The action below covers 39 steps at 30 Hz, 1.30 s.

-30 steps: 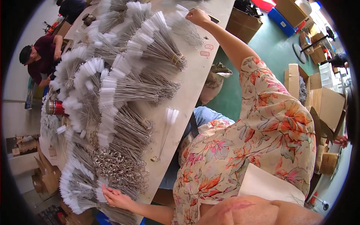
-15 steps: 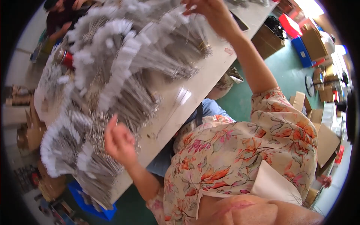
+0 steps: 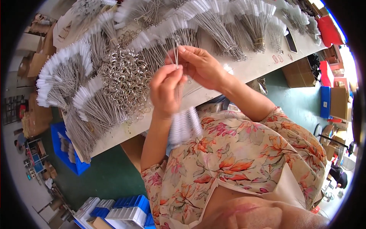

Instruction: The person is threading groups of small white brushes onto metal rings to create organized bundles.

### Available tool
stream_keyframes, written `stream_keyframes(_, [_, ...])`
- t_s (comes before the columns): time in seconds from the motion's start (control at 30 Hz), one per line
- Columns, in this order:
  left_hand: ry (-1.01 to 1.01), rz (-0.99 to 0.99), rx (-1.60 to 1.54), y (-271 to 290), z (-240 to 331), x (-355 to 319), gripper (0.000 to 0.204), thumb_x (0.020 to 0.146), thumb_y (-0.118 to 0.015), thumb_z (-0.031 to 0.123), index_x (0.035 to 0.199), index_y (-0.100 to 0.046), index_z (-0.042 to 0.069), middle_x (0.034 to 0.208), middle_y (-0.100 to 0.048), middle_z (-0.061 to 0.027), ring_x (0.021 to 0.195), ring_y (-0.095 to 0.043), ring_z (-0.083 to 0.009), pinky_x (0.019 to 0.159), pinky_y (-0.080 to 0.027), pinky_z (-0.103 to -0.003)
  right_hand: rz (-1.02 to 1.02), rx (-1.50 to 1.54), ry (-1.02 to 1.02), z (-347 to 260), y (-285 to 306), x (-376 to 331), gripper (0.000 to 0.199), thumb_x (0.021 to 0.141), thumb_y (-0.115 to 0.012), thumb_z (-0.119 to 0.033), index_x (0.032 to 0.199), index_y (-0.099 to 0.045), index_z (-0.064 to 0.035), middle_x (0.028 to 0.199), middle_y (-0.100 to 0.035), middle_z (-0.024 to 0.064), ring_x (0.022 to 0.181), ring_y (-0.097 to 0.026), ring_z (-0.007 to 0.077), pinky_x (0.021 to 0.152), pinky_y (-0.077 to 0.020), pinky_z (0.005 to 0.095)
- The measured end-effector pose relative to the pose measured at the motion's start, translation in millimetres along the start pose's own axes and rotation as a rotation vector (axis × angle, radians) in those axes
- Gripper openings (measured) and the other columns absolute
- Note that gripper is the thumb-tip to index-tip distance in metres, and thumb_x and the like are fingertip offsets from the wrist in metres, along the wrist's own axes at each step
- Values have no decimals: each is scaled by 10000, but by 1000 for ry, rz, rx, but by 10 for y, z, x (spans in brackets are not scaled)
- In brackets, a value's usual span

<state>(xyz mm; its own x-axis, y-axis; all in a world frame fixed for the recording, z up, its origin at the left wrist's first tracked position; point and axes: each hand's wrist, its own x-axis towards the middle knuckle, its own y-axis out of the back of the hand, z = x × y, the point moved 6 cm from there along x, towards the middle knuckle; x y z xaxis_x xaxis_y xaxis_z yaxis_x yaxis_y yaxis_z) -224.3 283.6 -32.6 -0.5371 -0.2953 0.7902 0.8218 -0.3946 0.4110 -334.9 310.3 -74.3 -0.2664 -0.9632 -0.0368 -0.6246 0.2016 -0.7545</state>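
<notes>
My left hand (image 3: 167, 89) is closed round several thin wire brushes. Their white bristle heads (image 3: 185, 128) hang below it, blurred, in front of my blouse. Metal wire ends stick up above its fingertips. Close against it, my right hand (image 3: 202, 65) has thumb and fingers closed at these wire ends; exactly what lies between its fingertips is partly hidden. To the left of both hands is a heap of shiny metal split rings (image 3: 124, 78) on the table. Bundles of wire brushes (image 3: 213, 28) with white bristles lie fanned out beyond the hands.
More brush bundles (image 3: 65, 76) fill the table's left end. A dark phone (image 3: 291, 41) lies on the pale table (image 3: 244, 70) at the right. Below the table's left edge stands a blue bin (image 3: 72, 156). Cardboard boxes (image 3: 301, 72) are on the floor to the right.
My hands were apart, the right over the far brushes and the left by the rings. Both have come together at the wire brushes. The view has turned, showing the ring heap more fully.
</notes>
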Motion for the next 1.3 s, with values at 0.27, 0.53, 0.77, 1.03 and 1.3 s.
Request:
stream_keyframes(0.27, [-133,-47,277,358,170,92,555,675,-739,84,1187,-534,20,1225,-409,-142,1082,-465,-250,907,-398,-377,-144,-286,-164,-167,-77,4,191,937,-479,-204,965,-567,-36,715,-491,-35,624,-414,64,583,-387,209])
stream_keyframes(0.53, [498,-268,-694,239,-105,54,783,662,-788,189,1291,-350,27,1250,-434,-144,1091,-489,-239,889,-405,-342,-416,-952,6,-4,-427,-244,190,928,-499,-195,904,-586,-28,729,-532,-16,690,-495,72,614,-404,225])
stream_keyframes(0.77, [240,-166,-293,339,29,-65,148,751,-704,115,842,-608,48,827,-602,-53,728,-566,-209,650,-458,-296,-417,-706,-325,35,-261,-393,200,919,-522,-215,913,-612,-36,692,-530,-24,601,-447,40,536,-368,198])
stream_keyframes(1.03, [35,-267,-71,-33,323,-482,157,776,-684,99,903,-606,49,795,-598,-63,649,-560,-214,596,-457,-291,-506,-1219,-233,-48,264,-766,94,833,-581,-130,839,-616,-42,694,-610,30,583,-545,128,512,-407,271])
stream_keyframes(1.3, [623,-445,421,1,-453,-1055,145,814,-651,143,837,-590,14,723,-605,-70,603,-572,-115,544,-437,-257,-364,-1929,170,103,594,-866,64,771,-608,-76,829,-583,-67,748,-572,64,681,-604,264,573,-484,355])
